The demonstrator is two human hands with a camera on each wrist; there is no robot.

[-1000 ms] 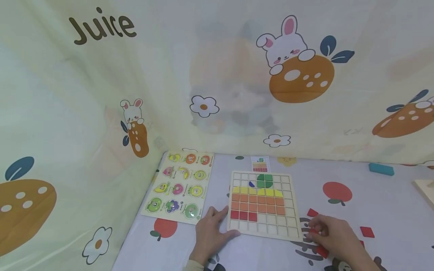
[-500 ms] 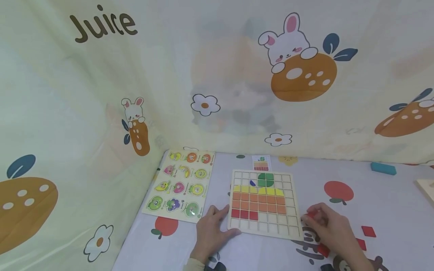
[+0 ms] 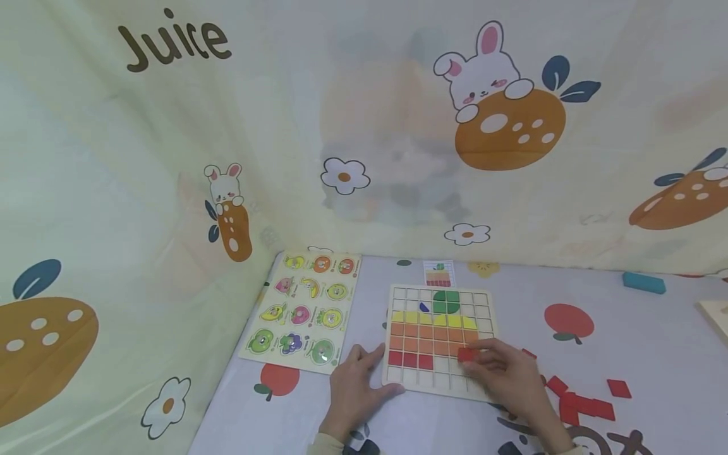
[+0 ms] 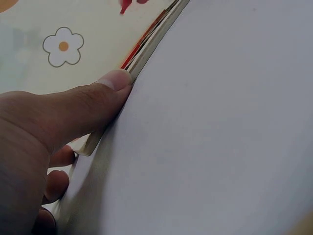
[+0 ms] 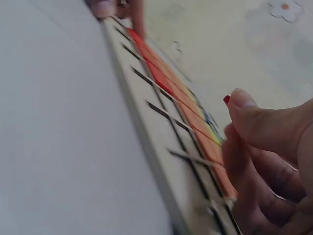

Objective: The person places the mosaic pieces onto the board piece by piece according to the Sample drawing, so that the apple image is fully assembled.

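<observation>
A wooden grid board (image 3: 443, 380) lies on the table, with rows of yellow, orange and red tiles, a green leaf shape and a small blue piece set in its cells. My left hand (image 3: 355, 392) grips its near left corner, thumb along the front edge and fingers at the left side; in the left wrist view the thumb presses the board's edge (image 4: 155, 48). Between thumb and fingertips of my right hand (image 3: 512, 378) is a red square tile (image 3: 467, 354), held over the board's right part. Only the tile's tip shows past the thumb in the right wrist view.
Several loose red tiles (image 3: 586, 404) lie on the tablecloth to the right. A fruit puzzle board (image 3: 270, 351) is at left, a small pattern card (image 3: 438, 272) behind the grid. Farther right sit a teal block (image 3: 644, 282) and a wooden board's edge (image 3: 715, 319).
My right hand picked up a red tile from the right of the board and has carried it leftward over the grid. The left hand stays at the corner.
</observation>
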